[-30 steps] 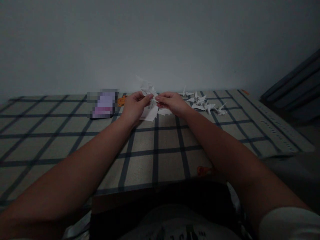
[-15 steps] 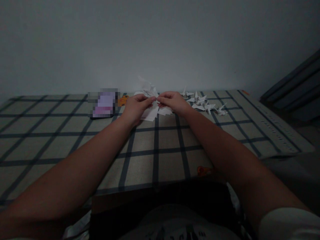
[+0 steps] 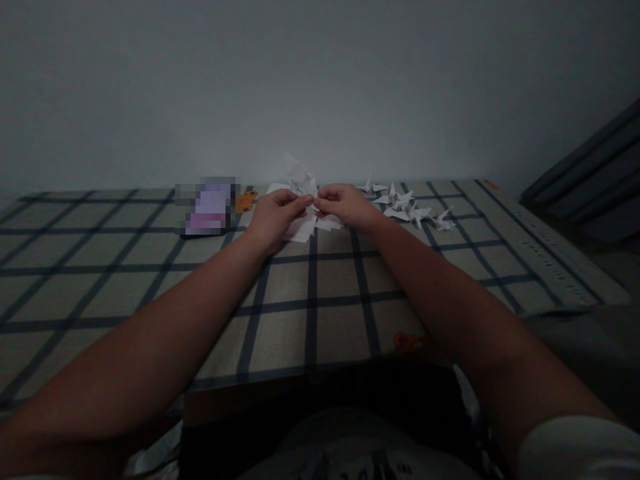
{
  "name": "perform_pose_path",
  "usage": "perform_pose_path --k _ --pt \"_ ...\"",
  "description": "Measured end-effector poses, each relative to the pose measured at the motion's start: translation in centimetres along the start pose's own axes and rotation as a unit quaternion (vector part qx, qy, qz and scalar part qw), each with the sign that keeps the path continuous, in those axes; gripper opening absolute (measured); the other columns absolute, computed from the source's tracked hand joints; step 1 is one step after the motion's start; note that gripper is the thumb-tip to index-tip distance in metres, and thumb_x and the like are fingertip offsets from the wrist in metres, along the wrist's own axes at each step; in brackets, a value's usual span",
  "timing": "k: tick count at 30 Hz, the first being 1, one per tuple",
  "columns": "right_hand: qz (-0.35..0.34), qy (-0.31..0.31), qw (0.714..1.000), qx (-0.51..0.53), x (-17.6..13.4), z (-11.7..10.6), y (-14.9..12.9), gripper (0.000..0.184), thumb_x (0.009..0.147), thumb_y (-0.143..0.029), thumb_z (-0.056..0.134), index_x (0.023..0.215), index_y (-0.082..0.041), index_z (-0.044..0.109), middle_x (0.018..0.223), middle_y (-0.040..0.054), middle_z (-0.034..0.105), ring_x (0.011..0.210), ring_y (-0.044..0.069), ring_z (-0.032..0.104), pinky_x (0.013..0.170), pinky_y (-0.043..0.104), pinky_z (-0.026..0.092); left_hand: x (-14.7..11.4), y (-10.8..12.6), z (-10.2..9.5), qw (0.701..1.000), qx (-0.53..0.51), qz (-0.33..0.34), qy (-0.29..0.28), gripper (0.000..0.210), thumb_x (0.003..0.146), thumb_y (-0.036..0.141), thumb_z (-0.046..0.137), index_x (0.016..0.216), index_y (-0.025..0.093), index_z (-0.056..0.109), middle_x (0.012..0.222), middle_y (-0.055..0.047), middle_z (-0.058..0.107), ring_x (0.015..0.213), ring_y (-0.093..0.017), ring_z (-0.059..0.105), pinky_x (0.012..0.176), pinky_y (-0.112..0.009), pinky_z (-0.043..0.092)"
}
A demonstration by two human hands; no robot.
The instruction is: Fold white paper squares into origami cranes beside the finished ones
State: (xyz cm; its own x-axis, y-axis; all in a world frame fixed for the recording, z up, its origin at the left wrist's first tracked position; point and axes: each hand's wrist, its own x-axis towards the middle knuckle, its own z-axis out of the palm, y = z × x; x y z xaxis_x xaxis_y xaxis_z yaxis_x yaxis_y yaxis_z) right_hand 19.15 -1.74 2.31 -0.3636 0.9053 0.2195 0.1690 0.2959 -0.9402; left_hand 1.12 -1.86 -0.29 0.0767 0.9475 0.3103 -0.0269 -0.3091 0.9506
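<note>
White creased paper [image 3: 301, 179] stands up at the far side of my fingertips, its thin pointed top leaning a little left toward the pale, plain wall [image 3: 320, 87]. It is over the far part of the table, between my two hands, and its lower end runs down to where they meet. My left hand [image 3: 275, 215] is closed in a pinch, thumb on top and fingers curled beneath; my right hand [image 3: 347, 204] pinches from the other side, the two sets of fingertips touching or nearly so. Both have hold of the paper — though the exact fold between the tips is too small and dim to make out.

Under and just nearer than my hands lie loose flat white paper sheets [image 3: 300, 231], partly covered by my left hand. Beyond my right hand, a loose group of small white folded-paper cranes [image 3: 400, 200] sits on the beige cloth with dark blue checks [image 3: 280, 320]. To my left, apart from my hand, is a dark-edged phone with a blurred lilac and pink screen [image 3: 207, 208] — and between the two shows a small orange figure [image 3: 246, 201].
</note>
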Motion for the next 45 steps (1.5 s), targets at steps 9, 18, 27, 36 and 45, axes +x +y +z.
perform_pose_path --k 9,18,27,36,45 --pt "-0.005 0.024 1.0 0.014 0.4 0.4 0.7 0.021 0.085 -0.036 0.072 0.079 -0.016 0.069 0.071 0.0008 0.067 0.068 0.011 0.058 0.067 0.024 0.049 0.3 -0.3 -0.3 0.996 0.061 0.02 0.058 0.036 0.074 0.049 0.083 0.066 0.018 0.066 0.063 -0.001 0.063 0.059 -0.012 0.054 0.056 -0.025 0.038" --pt "-0.021 0.014 1.0 -0.012 0.1 0.3 0.7 0.024 0.085 -0.037 0.071 0.075 -0.016 0.067 0.071 0.0004 0.065 0.07 0.012 0.057 0.071 0.026 0.048 0.3 -0.6 -0.3 0.996 0.063 0.031 0.062 0.034 0.073 0.048 0.083 0.068 0.019 0.067 0.064 -0.001 0.063 0.062 -0.014 0.058 0.059 -0.025 0.044" --pt "-0.013 0.018 1.0 0.009 0.2 0.5 0.4 0.017 0.086 -0.027 0.07 0.073 -0.017 0.066 0.07 -0.0003 0.065 0.07 0.012 0.058 0.074 0.027 0.049 0.1 -0.1 0.3 0.999 -0.02 0.009 0.042 0.031 0.071 0.044 0.084 0.074 0.017 0.069 0.071 -0.001 0.066 0.067 -0.012 0.06 0.067 -0.024 0.049" --pt "0.009 0.018 0.999 0.035 0.5 0.5 1.2 0.026 0.089 -0.035 0.07 0.071 -0.016 0.067 0.069 0.0005 0.067 0.067 0.011 0.06 0.071 0.025 0.051 0.3 0.0 0.1 0.996 -0.071 -0.01 0.057 0.029 0.07 0.041 0.087 0.078 0.018 0.071 0.073 0.0 0.067 0.065 -0.011 0.06 0.064 -0.023 0.047" --pt "-0.003 0.019 1.0 0.017 0.4 0.7 0.9 0.016 0.083 -0.026 0.073 0.073 -0.017 0.066 0.067 -0.0023 0.062 0.067 0.01 0.057 0.069 0.025 0.049 0.0 0.1 0.3 0.997 -0.054 -0.023 0.05 0.032 0.069 0.045 0.087 0.078 0.019 0.071 0.076 -0.001 0.068 0.068 -0.012 0.061 0.065 -0.024 0.049"
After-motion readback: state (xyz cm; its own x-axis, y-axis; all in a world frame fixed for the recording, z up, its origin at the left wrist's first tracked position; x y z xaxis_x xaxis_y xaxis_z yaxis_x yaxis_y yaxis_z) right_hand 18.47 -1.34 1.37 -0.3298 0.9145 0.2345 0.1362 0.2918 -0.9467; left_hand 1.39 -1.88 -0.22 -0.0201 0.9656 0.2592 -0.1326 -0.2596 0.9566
